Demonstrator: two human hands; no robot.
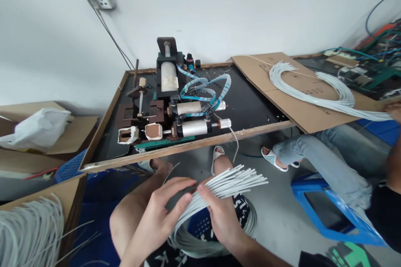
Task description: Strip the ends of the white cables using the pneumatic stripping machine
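A bundle of white wires (pixel 239 183) is held above my lap, its cut ends fanned toward the upper right. My right hand (pixel 221 217) is closed round the bundle, thumb on top. My left hand (pixel 163 208) is beside it, index finger and thumb apart, their tips close to or against the wires; its other fingers are mostly hidden. A thin strand (pixel 171 172) sticks up behind my left hand, and I cannot tell whether it is held. The rest of the wires forms a coil (pixel 200 248) resting on my lap.
A pneumatic machine (pixel 191 128) with blue hoses sits on the black bench with a wooden edge (pixel 194 145). Cardboard (pixel 269 87) at the right bears another wire bundle (pixel 313 99), touched by a co-worker's hand. More wires (pixel 29 233) lie at lower left. A blue stool (pixel 316 217) stands right.
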